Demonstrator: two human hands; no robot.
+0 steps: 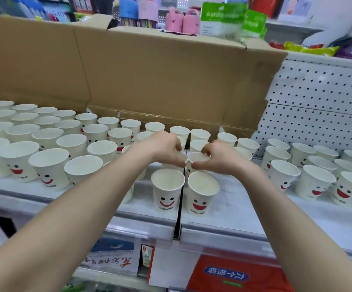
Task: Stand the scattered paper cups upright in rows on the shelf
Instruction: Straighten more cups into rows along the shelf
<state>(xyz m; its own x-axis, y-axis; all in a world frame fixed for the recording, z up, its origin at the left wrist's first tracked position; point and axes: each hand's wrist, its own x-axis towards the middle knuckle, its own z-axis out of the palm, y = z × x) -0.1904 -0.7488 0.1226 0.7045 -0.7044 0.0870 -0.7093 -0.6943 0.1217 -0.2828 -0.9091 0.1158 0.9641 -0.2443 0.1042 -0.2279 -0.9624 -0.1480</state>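
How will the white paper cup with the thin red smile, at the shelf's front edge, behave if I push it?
The white paper cup looks empty, so it is probably very light and may slide on the smooth white shelf. Its base is narrower than its rim, so a high push could tip it. Its thin wall would likely dent.

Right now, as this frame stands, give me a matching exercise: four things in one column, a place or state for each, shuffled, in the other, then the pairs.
Things
1. left hand
2. cardboard box
3. green packs
4. red packet

Places or states
A. below the shelf front
B. stands behind the cups
C. grips a cup
D. high up, beyond the box

Pairs: 1-C, 2-B, 3-D, 4-A
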